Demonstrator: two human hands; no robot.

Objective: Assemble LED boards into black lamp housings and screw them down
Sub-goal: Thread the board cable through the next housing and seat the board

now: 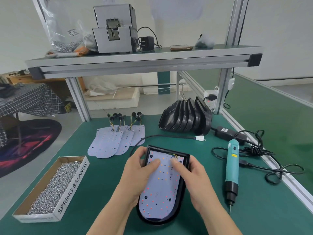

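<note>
Underneath the housing (157, 222), green mat (98, 192) — white walls (279, 31), rug (33, 141) beyond.

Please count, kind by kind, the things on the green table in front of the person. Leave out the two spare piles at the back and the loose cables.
black lamp housing: 1
LED board: 1
electric screwdriver: 1
box of screws: 1
black power adapter: 1
Total: 5

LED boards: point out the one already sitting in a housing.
The LED board under the left hand and right hand, inside the black lamp housing. The other boards lie bare, fanned and overlapping, on the green mat.
</note>
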